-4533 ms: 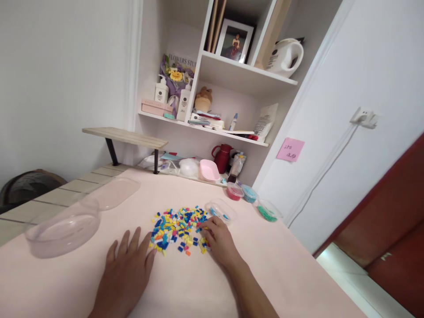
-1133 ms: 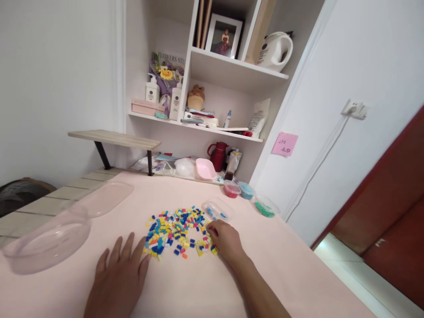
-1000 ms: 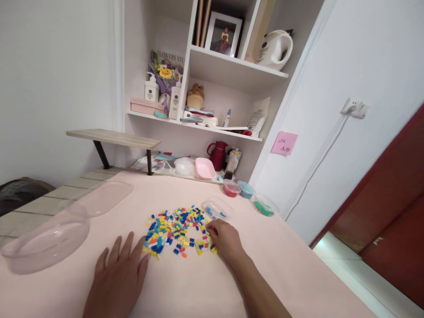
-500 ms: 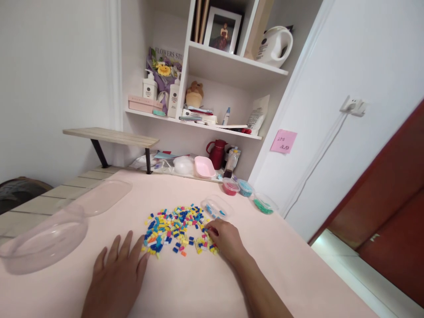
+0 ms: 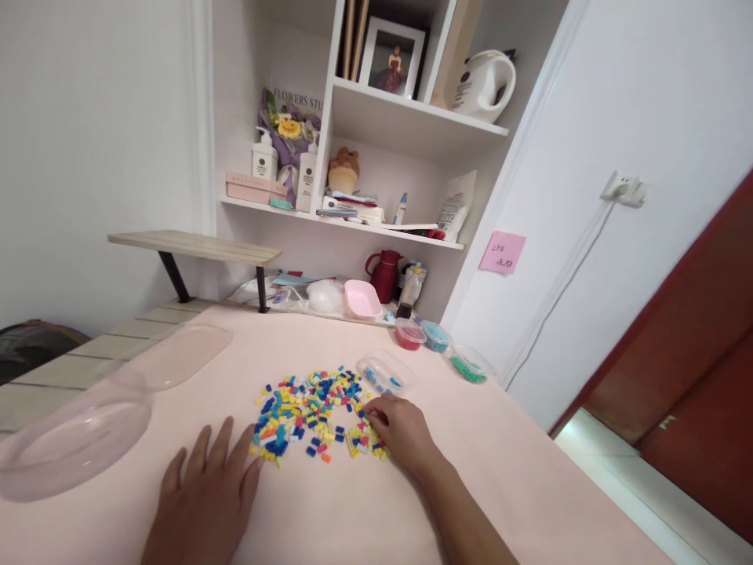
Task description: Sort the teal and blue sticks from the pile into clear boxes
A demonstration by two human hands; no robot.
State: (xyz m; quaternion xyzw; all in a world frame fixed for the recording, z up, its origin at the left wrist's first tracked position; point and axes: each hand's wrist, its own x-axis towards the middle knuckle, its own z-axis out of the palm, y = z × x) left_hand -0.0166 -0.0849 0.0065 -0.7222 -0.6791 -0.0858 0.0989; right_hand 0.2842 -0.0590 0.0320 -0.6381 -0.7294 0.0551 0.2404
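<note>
Small plastic building bricks point(image 5: 321, 400) in blue, yellow, pink, white and orange lie scattered in a loose heap on the pink tabletop point(image 5: 341, 518). My left hand point(image 5: 203, 498) rests flat with fingers spread at the heap's left edge, thumb close to the bricks. At the right edge, my right hand point(image 5: 405, 431) has thumb and fingers pinched together low over the bricks; whatever lies between the fingertips is too small to make out. Just beyond it sits a clear plastic tub point(image 5: 405, 373) with a few blue bricks inside.
Tubs of red pieces point(image 5: 410, 336), blue pieces point(image 5: 436, 337) and green pieces point(image 5: 469, 369) stand at the back right. A large clear bowl point(image 5: 76, 447) and a clear lid point(image 5: 188, 357) lie at left. Behind are a pink dish point(image 5: 363, 300), a red jug point(image 5: 385, 276) and shelves point(image 5: 412, 114).
The view has shifted very slightly. Both hands stay in nearly the same places, the left still flat and the right still pinched at the heap's edge.
</note>
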